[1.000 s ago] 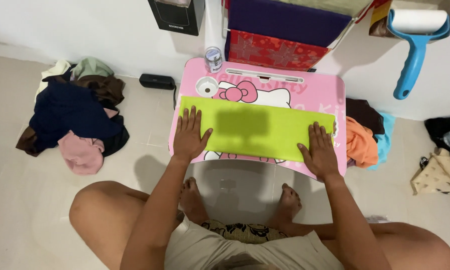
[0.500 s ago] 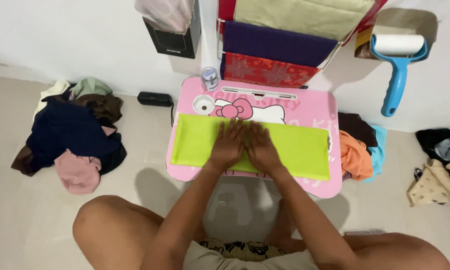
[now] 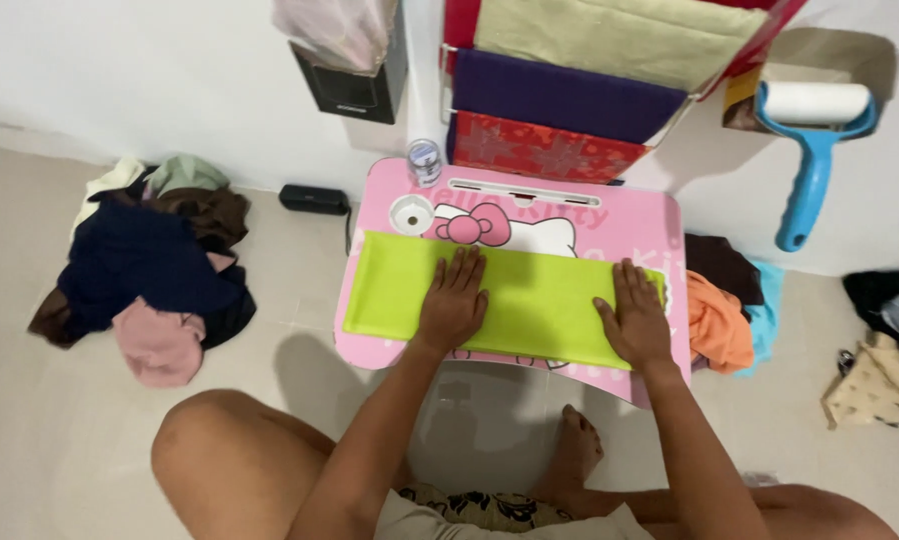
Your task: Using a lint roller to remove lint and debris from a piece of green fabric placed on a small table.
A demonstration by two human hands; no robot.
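Both palms flat, fingers spread, left hand (image 3: 453,303) mid green cloth (image 3: 539,300), right hand (image 3: 632,317) at its right end

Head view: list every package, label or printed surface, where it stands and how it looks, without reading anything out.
Black box: against the wall, top left of the table; rectangular, small pale print.
Small jar: table's far left corner; clear, round, pale label.
Pink table: centre, under the green cloth; cartoon cat face, red bow, faint lettering.
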